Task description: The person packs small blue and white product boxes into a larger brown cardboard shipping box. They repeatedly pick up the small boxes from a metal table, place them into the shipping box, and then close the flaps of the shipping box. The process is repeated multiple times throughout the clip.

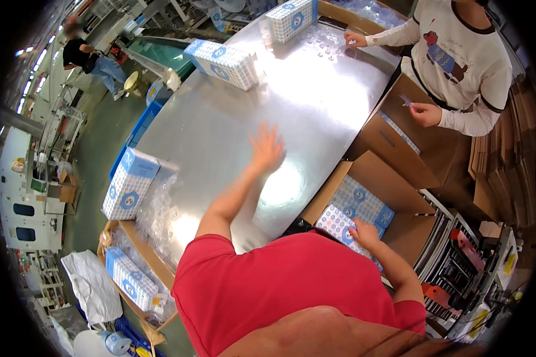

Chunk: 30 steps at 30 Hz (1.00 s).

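Note:
My left hand (267,147) is stretched out over the shiny metal table (220,143), its fingers spread and slightly blurred, holding nothing. On my right, my right hand (366,234) grips the edge of a white-and-blue patterned box (335,224) at the opening of a brown cardboard carton (392,162). Another patterned box (363,199) lies inside that carton, partly covered by the gripped one. Farther out on the table lies a long patterned box (223,64), and a similar box (293,19) stands beyond it.
A patterned box (128,184) stands at the table's left edge beside clear plastic pieces (156,208). Below it, a carton (165,275) holds a box and more plastic. Across the table, a co-worker's hand (424,114) holds a small clear piece near another carton (393,146).

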Tool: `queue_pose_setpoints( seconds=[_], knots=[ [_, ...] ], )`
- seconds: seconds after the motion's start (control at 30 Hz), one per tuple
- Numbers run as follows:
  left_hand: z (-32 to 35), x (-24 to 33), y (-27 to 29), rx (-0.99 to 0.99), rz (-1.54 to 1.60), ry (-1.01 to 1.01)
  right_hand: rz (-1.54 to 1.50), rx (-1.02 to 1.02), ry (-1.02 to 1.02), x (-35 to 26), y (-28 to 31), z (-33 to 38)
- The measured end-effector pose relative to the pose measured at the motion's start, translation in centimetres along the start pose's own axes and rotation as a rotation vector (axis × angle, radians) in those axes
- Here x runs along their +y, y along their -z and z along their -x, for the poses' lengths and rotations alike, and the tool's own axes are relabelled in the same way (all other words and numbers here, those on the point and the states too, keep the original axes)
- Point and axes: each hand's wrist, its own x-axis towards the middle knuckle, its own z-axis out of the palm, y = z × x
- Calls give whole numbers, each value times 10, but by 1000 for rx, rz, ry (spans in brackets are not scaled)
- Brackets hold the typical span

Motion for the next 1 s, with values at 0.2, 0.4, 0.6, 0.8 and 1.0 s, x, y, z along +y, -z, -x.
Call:
queue_pose_setpoints(
  seconds=[0.2,0.4,0.6,0.8,1.0],
  knots=[
    [-219,-112,100,541,-91,362,15,-151,-29,-17,23,-3],
    [-229,-104,82,7,40,227,-16,-152,-40,-31,24,-10],
    [-90,5,100,-210,153,-401,-198,512,404,-104,111,-86],
    [91,74,113,-215,-17,-663,51,572,641,-193,152,-154],
    [158,76,128,-229,52,-438,279,421,697,-208,141,-179]
  ],
)
